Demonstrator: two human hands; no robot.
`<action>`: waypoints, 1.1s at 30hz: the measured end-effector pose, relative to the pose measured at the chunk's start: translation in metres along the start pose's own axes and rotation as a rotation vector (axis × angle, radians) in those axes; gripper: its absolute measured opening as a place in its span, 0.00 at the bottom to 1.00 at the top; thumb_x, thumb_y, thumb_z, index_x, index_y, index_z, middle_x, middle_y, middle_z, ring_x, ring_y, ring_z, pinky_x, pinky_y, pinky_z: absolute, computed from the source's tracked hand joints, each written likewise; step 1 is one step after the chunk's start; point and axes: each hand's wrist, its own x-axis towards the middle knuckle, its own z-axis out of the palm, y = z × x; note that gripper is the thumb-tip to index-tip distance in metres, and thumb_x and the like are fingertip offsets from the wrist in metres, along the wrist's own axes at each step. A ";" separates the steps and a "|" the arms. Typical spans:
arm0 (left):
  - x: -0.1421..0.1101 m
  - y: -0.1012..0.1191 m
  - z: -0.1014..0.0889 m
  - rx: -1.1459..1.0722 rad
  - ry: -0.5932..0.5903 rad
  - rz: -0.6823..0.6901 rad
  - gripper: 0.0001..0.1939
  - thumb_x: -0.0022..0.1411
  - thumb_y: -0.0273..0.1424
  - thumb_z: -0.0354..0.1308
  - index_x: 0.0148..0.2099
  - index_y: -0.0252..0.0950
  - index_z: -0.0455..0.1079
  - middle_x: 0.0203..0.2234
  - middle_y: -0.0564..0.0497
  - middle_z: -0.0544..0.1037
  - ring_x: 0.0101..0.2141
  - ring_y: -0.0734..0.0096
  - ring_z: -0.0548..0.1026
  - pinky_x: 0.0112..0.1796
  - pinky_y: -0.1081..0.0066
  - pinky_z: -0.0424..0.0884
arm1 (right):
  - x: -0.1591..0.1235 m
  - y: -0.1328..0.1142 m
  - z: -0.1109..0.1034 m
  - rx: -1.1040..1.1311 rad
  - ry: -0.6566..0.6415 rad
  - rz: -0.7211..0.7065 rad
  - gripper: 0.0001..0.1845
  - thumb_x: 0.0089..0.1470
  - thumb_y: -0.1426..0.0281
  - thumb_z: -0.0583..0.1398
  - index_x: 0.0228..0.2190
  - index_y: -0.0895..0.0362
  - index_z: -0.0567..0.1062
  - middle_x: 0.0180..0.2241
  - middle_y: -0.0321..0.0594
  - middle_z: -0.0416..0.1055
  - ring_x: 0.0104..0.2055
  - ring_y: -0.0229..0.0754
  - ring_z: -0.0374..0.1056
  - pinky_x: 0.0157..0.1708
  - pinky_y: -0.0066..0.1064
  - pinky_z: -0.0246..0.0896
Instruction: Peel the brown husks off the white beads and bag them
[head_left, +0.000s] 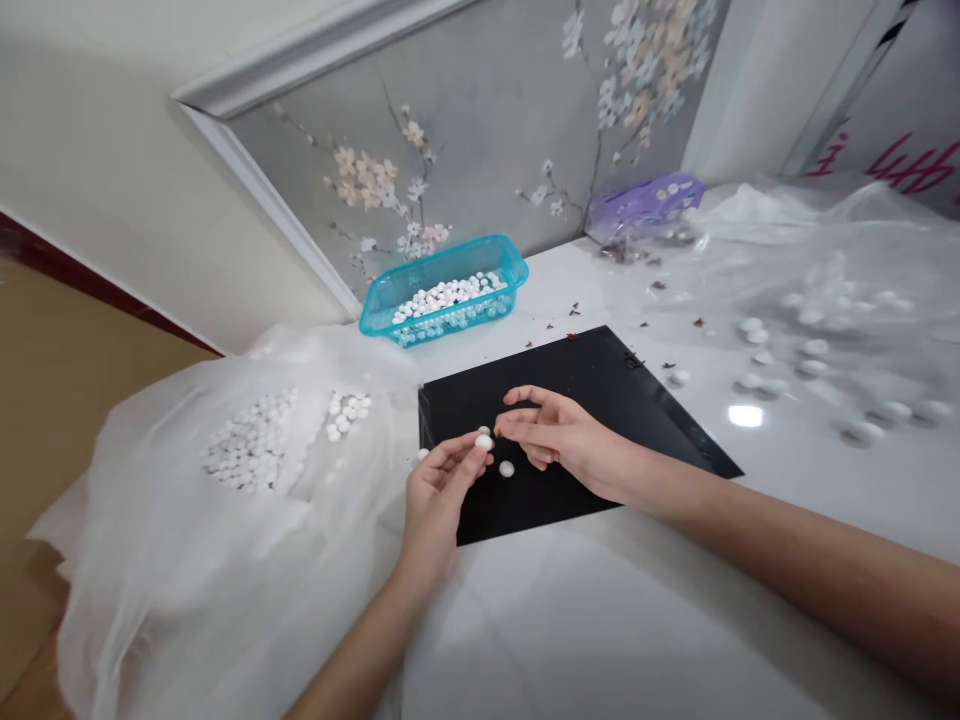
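Note:
My left hand (439, 490) pinches a small white round seed (484, 441) between thumb and fingertips, above the left edge of a black mat (600, 400). My right hand (555, 432) hovers just to the right of it, thumb and forefinger pinched close to the seed, the other fingers curled. What the right fingers hold, if anything, is too small to make out. A second white seed (507, 468) lies on the mat below the hands, and another (422, 454) rests at the mat's left edge.
A turquoise basket (510, 268) holding white seeds stands at the back by the wall. A clear plastic bag (187, 540) with several white seeds lies at left, another plastic sheet (840, 270) with scattered seeds at right. Brown husk bits (574, 310) dot the white table; a purple packet (645, 200) sits behind.

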 end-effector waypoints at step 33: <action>0.004 0.000 -0.004 -0.175 -0.120 -0.089 0.07 0.47 0.32 0.67 0.31 0.39 0.77 0.25 0.56 0.78 0.27 0.84 0.73 0.32 0.85 0.69 | -0.002 -0.001 0.002 -0.141 -0.072 -0.037 0.20 0.40 0.67 0.68 0.31 0.55 0.63 0.29 0.26 0.64 0.11 0.20 0.49 0.10 0.21 0.38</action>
